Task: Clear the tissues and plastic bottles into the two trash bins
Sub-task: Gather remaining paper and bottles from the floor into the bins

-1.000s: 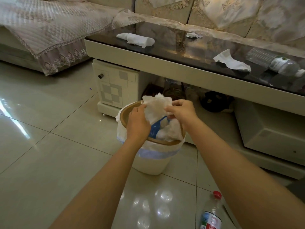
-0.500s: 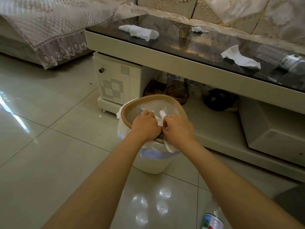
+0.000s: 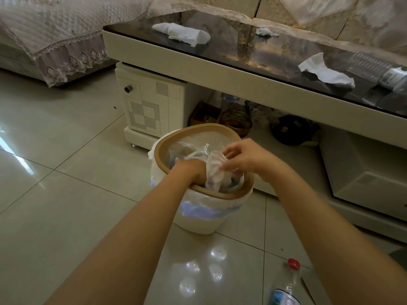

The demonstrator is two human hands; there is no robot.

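left hand (image 3: 191, 170) now deeper in bin (image 3: 198, 219), tissue (image 3: 214, 168) beside.

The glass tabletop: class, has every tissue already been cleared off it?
No: three crumpled tissues lie on the glass tabletop, beside a plastic bottle.

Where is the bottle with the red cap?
The bottle with the red cap lies on the floor tiles at the bottom right of the head view, near the person's right forearm and nearer the camera than the trash bin.
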